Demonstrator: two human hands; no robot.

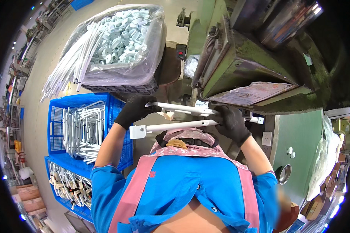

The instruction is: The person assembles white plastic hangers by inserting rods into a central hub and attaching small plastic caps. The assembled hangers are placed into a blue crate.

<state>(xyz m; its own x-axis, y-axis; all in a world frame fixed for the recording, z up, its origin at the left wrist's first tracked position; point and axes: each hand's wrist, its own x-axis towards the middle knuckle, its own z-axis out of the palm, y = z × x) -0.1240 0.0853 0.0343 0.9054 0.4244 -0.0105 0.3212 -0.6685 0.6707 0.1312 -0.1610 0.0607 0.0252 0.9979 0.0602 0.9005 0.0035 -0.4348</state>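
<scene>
Both hands wear black gloves and hold a white tubular metal frame level in front of my body. The fingers of my left hand close round the bent left end of its upper tube. My right hand grips the tubes toward the right. A flat white bracket with a hole sits at the near tube's left end, below my left hand. Another small white end piece sticks out beyond my right hand. My right fingers hide part of the tubes.
A green machine overhangs the right front. A plastic-lined crate holds pale plastic pieces and white tubes. Blue baskets with bent white frames stand at my left. A green tabletop with a round metal dish lies right.
</scene>
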